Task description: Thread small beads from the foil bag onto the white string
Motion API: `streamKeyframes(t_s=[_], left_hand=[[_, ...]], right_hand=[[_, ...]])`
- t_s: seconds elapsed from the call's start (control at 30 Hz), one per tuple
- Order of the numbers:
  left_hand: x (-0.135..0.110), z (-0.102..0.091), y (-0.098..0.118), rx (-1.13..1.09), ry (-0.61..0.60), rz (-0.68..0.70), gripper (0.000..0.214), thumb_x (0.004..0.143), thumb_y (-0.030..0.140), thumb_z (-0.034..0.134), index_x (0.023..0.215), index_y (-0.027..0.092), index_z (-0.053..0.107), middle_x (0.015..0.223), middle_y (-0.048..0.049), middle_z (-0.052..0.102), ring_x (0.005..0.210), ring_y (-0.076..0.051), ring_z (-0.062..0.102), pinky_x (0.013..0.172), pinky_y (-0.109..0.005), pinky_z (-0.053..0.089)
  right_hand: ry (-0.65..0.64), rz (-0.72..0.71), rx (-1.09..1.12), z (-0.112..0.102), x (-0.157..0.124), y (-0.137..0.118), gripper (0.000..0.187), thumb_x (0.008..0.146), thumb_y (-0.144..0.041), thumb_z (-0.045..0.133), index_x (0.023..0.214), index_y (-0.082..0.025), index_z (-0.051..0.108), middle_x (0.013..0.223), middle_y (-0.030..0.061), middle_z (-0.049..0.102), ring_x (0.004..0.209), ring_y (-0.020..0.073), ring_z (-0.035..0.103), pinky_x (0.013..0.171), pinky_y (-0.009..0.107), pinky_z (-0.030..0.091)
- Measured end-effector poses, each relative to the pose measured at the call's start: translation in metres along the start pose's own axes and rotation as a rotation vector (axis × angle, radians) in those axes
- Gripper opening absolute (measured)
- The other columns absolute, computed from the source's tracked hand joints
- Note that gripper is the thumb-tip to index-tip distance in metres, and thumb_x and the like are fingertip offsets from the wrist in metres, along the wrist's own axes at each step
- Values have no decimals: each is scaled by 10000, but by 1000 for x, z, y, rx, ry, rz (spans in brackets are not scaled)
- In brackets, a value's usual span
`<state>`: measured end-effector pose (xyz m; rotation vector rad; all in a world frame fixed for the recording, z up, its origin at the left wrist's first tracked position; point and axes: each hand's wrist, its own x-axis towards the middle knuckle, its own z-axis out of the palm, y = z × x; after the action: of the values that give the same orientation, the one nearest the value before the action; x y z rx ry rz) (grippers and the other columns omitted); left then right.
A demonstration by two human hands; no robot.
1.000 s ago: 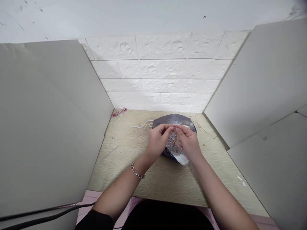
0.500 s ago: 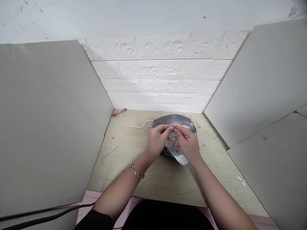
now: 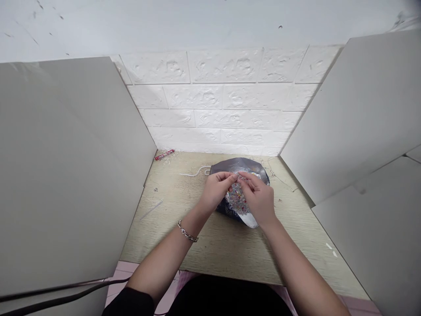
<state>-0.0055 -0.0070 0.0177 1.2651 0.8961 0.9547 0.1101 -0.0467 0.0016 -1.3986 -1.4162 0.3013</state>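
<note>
A dark shiny bowl [image 3: 237, 165] holding many small coloured beads [image 3: 237, 199] sits on the wooden table. My left hand [image 3: 215, 190] and my right hand [image 3: 259, 197] hover just above it, fingertips meeting in a pinch over the beads. Both hands are closed on something too small to make out. A chain bracelet [image 3: 187, 233] circles my left wrist.
Grey boards [image 3: 66, 166] wall in the table on the left and right [image 3: 355, 114], with a white brick wall behind. A strand of white beads [image 3: 194, 172] lies left of the bowl, a small red packet [image 3: 164, 154] in the far left corner, a thin stick [image 3: 150, 210] nearer left.
The hands stay pinched together over the bowl. The fingers have shifted only slightly.
</note>
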Motion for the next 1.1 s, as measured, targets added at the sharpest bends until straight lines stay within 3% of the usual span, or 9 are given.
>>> streamKeyframes(t_s=[0.1, 0.4, 0.63, 0.8, 0.93, 1.03, 1.1], left_hand=[[0, 1, 0, 17, 4, -8, 275, 680, 385, 560, 683, 110, 558, 452, 48, 418, 374, -10, 270, 392, -167, 195], [3, 1, -2, 47, 1, -32, 276, 683, 392, 546, 699, 116, 537, 501, 30, 434, 415, -23, 343, 373, -143, 218], [0, 2, -1, 19, -64, -64, 305, 711, 415, 484, 819, 136, 543, 822, -52, 524, 678, -116, 526, 365, -128, 300], [0, 0, -1, 6, -137, -69, 297, 707, 421, 493, 743, 130, 538, 701, -30, 498, 630, -99, 499, 367, -134, 288], [0, 0, 1, 9, -178, -82, 315, 699, 423, 513, 633, 115, 508, 551, 14, 442, 427, -26, 340, 361, -146, 208], [0, 1, 1, 34, -170, -30, 308, 703, 420, 514, 630, 122, 503, 489, 46, 385, 395, -20, 274, 376, -160, 194], [-1, 1, 0, 104, -135, 48, 283, 719, 401, 500, 662, 124, 524, 507, 36, 426, 433, -38, 343, 419, -166, 260]], right_hand=[[-3, 22, -4, -1, 0, -1, 210, 740, -344, 477, 775, -186, 610, 439, -48, 406, 404, 76, 342, 428, 210, 301], [-68, 45, -67, 0, 1, -1, 179, 768, -328, 421, 728, -187, 524, 444, -58, 390, 403, 75, 334, 449, 204, 286], [-124, 4, -82, -2, 1, -2, 188, 804, -332, 348, 798, -206, 488, 472, -49, 415, 417, 93, 379, 460, 207, 297], [-139, 2, -52, -4, 2, -5, 216, 800, -348, 347, 786, -211, 513, 508, -33, 461, 447, 102, 411, 483, 223, 304], [-129, 188, 240, -1, 4, -6, 213, 751, -399, 426, 737, -201, 505, 519, -33, 457, 434, 94, 380, 457, 228, 307], [-146, 490, 700, 2, 6, -5, 232, 722, -433, 462, 752, -204, 480, 445, -72, 295, 357, 72, 257, 380, 214, 269], [-147, 678, 998, 4, 8, -3, 239, 740, -436, 433, 766, -201, 471, 453, -75, 253, 357, 71, 261, 381, 212, 307]])
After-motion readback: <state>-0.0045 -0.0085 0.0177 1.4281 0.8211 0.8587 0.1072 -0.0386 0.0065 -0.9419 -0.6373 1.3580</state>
